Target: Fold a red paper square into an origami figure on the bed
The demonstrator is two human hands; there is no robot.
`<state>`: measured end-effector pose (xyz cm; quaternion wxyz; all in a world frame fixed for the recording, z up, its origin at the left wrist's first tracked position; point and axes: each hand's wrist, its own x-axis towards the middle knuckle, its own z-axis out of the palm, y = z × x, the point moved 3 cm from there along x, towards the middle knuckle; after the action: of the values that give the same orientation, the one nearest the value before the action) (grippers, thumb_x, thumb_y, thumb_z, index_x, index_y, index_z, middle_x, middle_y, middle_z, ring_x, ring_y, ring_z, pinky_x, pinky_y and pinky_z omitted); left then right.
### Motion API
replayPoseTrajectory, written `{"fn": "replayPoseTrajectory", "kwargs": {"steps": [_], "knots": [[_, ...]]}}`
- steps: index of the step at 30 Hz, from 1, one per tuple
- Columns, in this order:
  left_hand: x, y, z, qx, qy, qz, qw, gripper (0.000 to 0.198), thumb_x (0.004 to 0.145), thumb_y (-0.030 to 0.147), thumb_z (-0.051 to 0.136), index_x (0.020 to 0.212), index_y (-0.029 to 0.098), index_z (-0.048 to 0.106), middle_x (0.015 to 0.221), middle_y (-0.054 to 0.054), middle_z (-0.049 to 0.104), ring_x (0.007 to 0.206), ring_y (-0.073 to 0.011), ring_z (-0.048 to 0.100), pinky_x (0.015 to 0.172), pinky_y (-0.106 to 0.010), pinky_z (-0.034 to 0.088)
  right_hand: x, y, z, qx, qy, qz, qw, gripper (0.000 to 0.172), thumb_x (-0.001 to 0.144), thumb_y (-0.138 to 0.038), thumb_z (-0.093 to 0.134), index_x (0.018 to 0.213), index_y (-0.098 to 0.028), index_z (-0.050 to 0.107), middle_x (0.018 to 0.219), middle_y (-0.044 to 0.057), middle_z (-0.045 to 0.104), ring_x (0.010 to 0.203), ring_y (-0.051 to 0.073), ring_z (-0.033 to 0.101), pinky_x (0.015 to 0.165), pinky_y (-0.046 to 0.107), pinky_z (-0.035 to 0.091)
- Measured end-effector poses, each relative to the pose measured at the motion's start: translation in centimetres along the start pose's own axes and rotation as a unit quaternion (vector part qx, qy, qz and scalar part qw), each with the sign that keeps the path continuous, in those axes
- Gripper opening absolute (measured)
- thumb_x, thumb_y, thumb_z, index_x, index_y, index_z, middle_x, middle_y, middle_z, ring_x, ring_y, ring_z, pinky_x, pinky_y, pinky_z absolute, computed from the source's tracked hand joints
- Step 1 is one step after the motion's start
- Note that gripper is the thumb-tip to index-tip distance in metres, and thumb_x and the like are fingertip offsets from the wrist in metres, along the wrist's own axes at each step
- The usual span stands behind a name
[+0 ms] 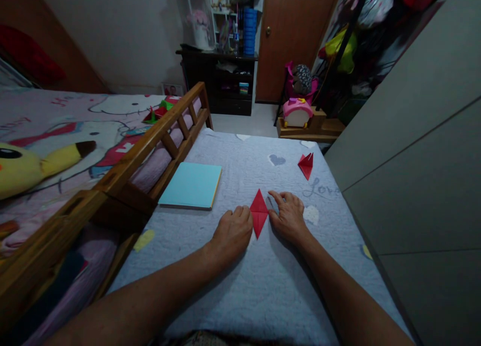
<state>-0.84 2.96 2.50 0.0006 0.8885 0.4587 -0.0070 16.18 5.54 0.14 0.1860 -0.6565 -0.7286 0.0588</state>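
Note:
A red diamond of folded paper (pixel 259 213) lies flat on the pale blue bedspread (pixel 244 291), creased across its middle. My left hand (pixel 233 230) rests at its left corner with the fingers curled together; what the fingertips pinch is hidden behind the knuckles. At the right corner, the thumb of my right hand (pixel 288 214) touches the paper, while the index finger reaches out above it, apart from the thumb. Farther back on the right sits another red folded paper piece (pixel 306 165) with raised points.
Left of my hands lies a light blue square pad (pixel 192 184). A wooden bed rail (pixel 154 140) runs along the left side, with a yellow plush toy (pixel 33 168) beyond it. A grey cabinet (pixel 424 185) borders the right. A pink toy case (pixel 297 113) stands past the far edge.

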Motion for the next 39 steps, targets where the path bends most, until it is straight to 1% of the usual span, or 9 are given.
{"fn": "replayPoseTrajectory", "kwargs": {"steps": [3, 6, 9, 13, 17, 21, 24, 32, 39], "knots": [[0.4, -0.6, 0.0, -0.024, 0.016, -0.015, 0.999, 0.015, 0.087, 0.007, 0.052, 0.09, 0.013, 0.065, 0.091, -0.012, 0.063, 0.087, -0.0271, 0.057, 0.069, -0.038, 0.045, 0.0, 0.1, -0.1, 0.026, 0.001, 0.005, 1.0, 0.029, 0.087, -0.021, 0.054, 0.114, -0.021, 0.064, 0.107, 0.008, 0.059, 0.106, 0.027, 0.049, 0.098, 0.043, 0.03], [1.0, -1.3, -0.1, -0.041, 0.053, -0.026, 0.997, 0.013, 0.09, 0.012, 0.052, 0.087, 0.015, 0.063, 0.09, -0.01, 0.063, 0.086, -0.0259, 0.057, 0.072, -0.038, 0.046, 0.1, -0.3, -0.2, 0.045, 0.006, 0.001, 0.999, 0.014, 0.089, -0.024, 0.054, 0.094, -0.021, 0.066, 0.1, 0.007, 0.059, 0.102, 0.025, 0.05, 0.096, 0.041, 0.031], [1.3, -1.4, -0.5, -0.048, 0.095, -0.027, 0.994, 0.012, 0.093, 0.016, 0.05, 0.091, 0.017, 0.062, 0.095, -0.009, 0.063, 0.091, -0.0255, 0.057, 0.078, -0.038, 0.048, 0.2, -1.1, -0.1, 0.036, 0.006, -0.008, 0.999, 0.013, 0.088, -0.033, 0.06, 0.09, -0.022, 0.065, 0.099, 0.007, 0.059, 0.1, 0.026, 0.049, 0.095, 0.042, 0.031], [1.3, -1.1, -0.7, -0.087, 0.13, -0.033, 0.987, 0.008, 0.091, 0.021, 0.055, 0.098, 0.017, 0.059, 0.102, -0.01, 0.063, 0.098, -0.0272, 0.057, 0.086, -0.041, 0.05, 0.3, -1.4, 0.2, 0.014, 0.007, -0.006, 1.0, 0.014, 0.087, -0.034, 0.062, 0.089, -0.021, 0.063, 0.097, 0.008, 0.059, 0.099, 0.027, 0.049, 0.095, 0.043, 0.031], [1.7, -1.7, 0.4, -0.179, 0.161, -0.066, 0.968, 0.042, 0.088, 0.024, 0.062, 0.126, 0.013, 0.048, 0.121, -0.014, 0.06, 0.111, -0.0284, 0.055, 0.098, -0.044, 0.048, 0.4, -1.2, 0.5, 0.019, -0.001, -0.011, 1.0, 0.011, 0.086, -0.032, 0.063, 0.089, -0.021, 0.063, 0.099, 0.008, 0.059, 0.1, 0.027, 0.049, 0.094, 0.043, 0.032], [2.4, -2.7, 1.8, -0.256, 0.151, -0.094, 0.95, 0.065, 0.084, 0.023, 0.066, 0.14, 0.015, 0.034, 0.125, -0.015, 0.059, 0.115, -0.0271, 0.057, 0.102, -0.045, 0.047, 0.4, -1.1, 0.5, 0.056, -0.011, -0.016, 0.998, 0.005, 0.086, -0.026, 0.061, 0.086, -0.021, 0.063, 0.102, 0.008, 0.06, 0.102, 0.027, 0.049, 0.095, 0.042, 0.032], [2.6, -3.2, 2.0, -0.311, 0.144, -0.111, 0.933, 0.071, 0.081, 0.024, 0.069, 0.142, 0.019, 0.032, 0.121, -0.012, 0.061, 0.111, -0.0253, 0.06, 0.095, -0.042, 0.051, 0.4, -1.3, 0.2, 0.098, -0.013, -0.031, 0.995, 0.004, 0.087, -0.021, 0.059, 0.084, -0.021, 0.063, 0.105, 0.008, 0.062, 0.105, 0.026, 0.049, 0.096, 0.041, 0.033], [2.9, -3.9, 1.5, -0.437, 0.1, -0.139, 0.883, 0.081, 0.074, 0.023, 0.074, 0.143, 0.023, 0.032, 0.105, -0.003, 0.065, 0.078, -0.016, 0.061, 0.075, -0.031, 0.05, 0.2, -1.8, -0.3, 0.17, -0.011, -0.067, 0.983, 0.005, 0.085, -0.015, 0.058, 0.085, -0.02, 0.059, 0.093, 0.006, 0.065, 0.095, 0.024, 0.053, 0.093, 0.039, 0.035], [3.2, -4.3, 1.4, -0.519, 0.073, -0.137, 0.841, 0.077, 0.07, 0.013, 0.069, 0.14, 0.019, 0.037, 0.089, 0.003, 0.059, 0.068, -0.0111, 0.053, 0.067, -0.024, 0.044, 0.3, -1.7, 0.2, 0.209, -0.023, -0.086, 0.974, 0.008, 0.081, -0.011, 0.059, 0.082, -0.02, 0.059, 0.086, 0.005, 0.063, 0.091, 0.023, 0.054, 0.091, 0.039, 0.036]]}}
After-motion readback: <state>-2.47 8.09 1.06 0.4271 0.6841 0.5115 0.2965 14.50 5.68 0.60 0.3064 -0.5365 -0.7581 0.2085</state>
